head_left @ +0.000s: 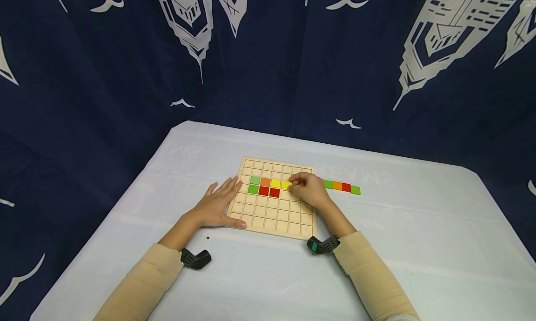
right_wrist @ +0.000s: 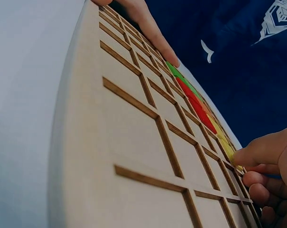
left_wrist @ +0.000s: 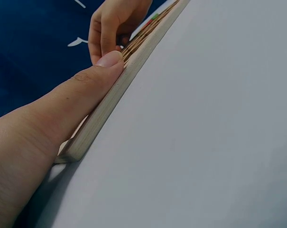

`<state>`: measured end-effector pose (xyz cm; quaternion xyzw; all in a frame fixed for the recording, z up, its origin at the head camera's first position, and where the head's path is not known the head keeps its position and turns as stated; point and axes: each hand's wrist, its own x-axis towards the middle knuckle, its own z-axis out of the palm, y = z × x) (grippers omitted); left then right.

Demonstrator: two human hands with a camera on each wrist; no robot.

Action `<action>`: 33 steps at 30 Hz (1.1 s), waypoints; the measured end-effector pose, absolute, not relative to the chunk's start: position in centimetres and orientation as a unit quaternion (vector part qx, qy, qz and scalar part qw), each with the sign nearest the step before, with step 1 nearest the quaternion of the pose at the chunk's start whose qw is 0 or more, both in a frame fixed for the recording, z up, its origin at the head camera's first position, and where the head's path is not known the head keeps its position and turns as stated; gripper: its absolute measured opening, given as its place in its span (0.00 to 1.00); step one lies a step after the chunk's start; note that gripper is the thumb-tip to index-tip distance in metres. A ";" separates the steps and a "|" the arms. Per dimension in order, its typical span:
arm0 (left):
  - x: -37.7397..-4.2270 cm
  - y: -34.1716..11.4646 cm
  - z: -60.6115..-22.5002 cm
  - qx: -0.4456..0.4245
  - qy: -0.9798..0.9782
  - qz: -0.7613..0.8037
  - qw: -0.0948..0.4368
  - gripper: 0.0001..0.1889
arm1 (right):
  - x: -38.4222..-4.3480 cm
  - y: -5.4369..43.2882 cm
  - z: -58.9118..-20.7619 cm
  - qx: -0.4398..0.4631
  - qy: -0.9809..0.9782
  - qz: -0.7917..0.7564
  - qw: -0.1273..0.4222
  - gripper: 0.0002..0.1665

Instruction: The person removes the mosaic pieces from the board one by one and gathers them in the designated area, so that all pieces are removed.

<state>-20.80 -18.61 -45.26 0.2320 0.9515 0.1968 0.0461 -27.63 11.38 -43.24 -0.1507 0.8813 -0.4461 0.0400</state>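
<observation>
A pale wooden grid board lies on the table. My left hand rests with spread fingers along its left edge; the thumb lies on the front rim, as the left wrist view shows too. My right hand pinches a yellow tile at a square in the upper part of the grid. In the right wrist view the thumb touches this tile. Left of it sit another yellow tile, an orange tile and a light green tile. Below them are a green tile and two red tiles.
Right of the board, a row of loose tiles lies on the white table, with a green tile, an orange tile, a red tile and another green tile. A dark blue patterned curtain hangs behind.
</observation>
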 end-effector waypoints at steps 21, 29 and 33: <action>-20.7 -18.6 -45.0 0.232 0.951 0.197 0.047 0.66 | -27.8 11.2 -43.0 -0.150 0.896 -0.413 0.058 0.12; -20.7 -18.6 -45.1 0.231 0.952 0.196 0.049 0.66 | -27.6 11.1 -42.9 -0.145 0.887 -0.437 0.042 0.08; -20.7 -18.6 -45.2 0.231 0.952 0.194 0.049 0.66 | -27.5 11.1 -43.1 -0.150 0.880 -0.451 0.021 0.06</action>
